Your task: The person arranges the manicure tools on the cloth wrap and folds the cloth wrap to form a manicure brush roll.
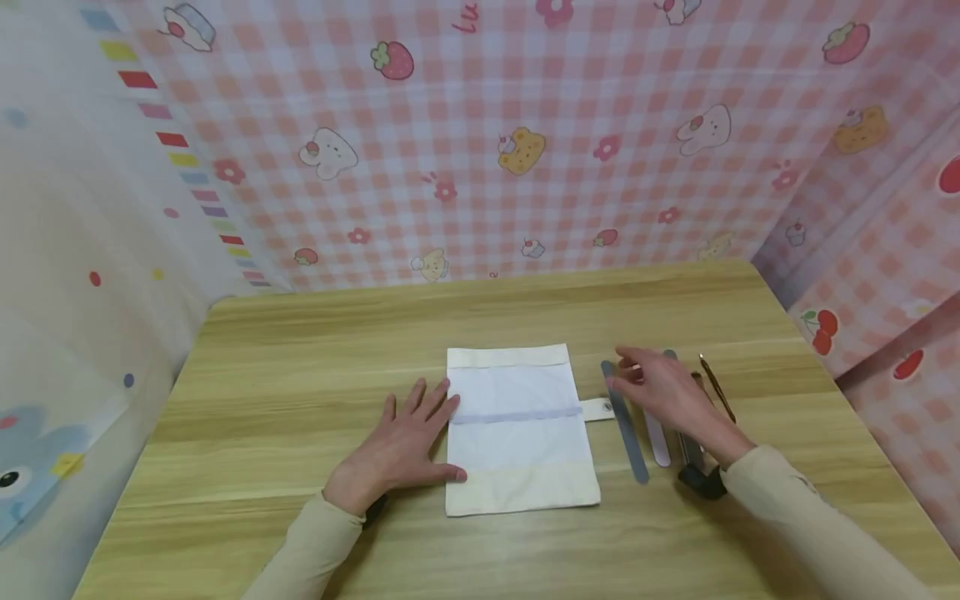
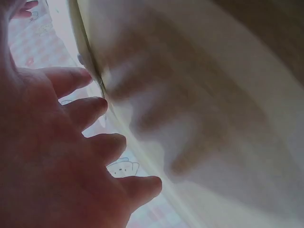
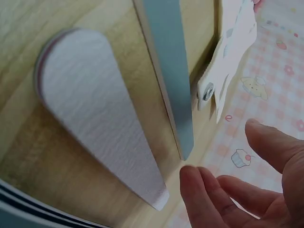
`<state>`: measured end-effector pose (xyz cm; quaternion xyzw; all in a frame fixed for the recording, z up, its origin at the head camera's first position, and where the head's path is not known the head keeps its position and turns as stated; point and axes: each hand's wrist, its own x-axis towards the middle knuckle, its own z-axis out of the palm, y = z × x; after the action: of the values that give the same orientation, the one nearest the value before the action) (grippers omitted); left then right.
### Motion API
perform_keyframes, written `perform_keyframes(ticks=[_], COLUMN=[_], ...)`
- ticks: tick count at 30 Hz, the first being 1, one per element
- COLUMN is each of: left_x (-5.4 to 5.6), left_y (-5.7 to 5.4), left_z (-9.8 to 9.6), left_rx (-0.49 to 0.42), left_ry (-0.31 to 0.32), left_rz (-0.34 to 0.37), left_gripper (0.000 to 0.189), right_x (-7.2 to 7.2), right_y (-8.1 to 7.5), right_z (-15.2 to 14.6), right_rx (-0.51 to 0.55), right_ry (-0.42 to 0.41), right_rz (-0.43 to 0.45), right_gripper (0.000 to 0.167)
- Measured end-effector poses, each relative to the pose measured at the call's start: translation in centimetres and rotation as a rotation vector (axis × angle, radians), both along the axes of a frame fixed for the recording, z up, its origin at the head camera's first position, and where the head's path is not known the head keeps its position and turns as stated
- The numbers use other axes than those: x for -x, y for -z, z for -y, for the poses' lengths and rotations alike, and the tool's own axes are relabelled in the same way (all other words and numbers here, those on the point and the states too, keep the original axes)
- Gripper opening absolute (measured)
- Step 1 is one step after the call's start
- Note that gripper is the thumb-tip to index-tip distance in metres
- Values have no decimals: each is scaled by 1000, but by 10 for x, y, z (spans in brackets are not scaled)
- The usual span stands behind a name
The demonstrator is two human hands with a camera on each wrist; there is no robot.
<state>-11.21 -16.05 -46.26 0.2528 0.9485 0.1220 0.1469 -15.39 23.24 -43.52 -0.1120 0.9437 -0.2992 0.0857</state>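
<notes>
A white cloth pouch, laid flat with a snap tab at its right, lies mid-table. My left hand has its fingers spread, with fingertips and thumb at the pouch's left edge. Over a row of nail files hovers my right hand, thumb apart from the loosely bent fingers, nothing between them. Below those fingertips lies a grey nail file; in the right wrist view it is apart from them. A pale nail file lies beside it, partly hidden by the hand in the head view.
Right of the hand lies a thin gold-brown tool. Another grey file tip shows behind the hand. A striped edge appears low in the right wrist view. Patterned cloth hangs behind the wooden table.
</notes>
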Motion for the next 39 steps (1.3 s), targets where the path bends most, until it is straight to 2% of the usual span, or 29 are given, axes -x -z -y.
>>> perform_keyframes(ticks=[7, 14, 19, 22, 30, 33, 39], left_x=[-1, -1, 0, 0, -1, -1, 0], left_y=[1, 2, 2, 2, 3, 3, 3], left_z=[1, 2, 2, 2, 2, 2, 1], left_rx=[-3, -9, -11, -11, -14, -16, -2], left_ry=[-1, -2, 5, 7, -3, 1, 0], left_rz=[15, 17, 18, 15, 29, 29, 25], left_gripper=[107, 107, 106, 106, 106, 106, 107], right_x=[6, 12, 16, 20, 26, 25, 21], right_y=[4, 8, 11, 11, 8, 7, 2], right_z=[0, 3, 8, 11, 15, 16, 11], right_rx=[-68, -79, -127, -157, -163, -148, -80], right_ry=[7, 18, 38, 56, 75, 86, 104], right_rz=[46, 51, 36, 61, 175, 207, 232], right_gripper=[56, 30, 41, 42, 23, 27, 48])
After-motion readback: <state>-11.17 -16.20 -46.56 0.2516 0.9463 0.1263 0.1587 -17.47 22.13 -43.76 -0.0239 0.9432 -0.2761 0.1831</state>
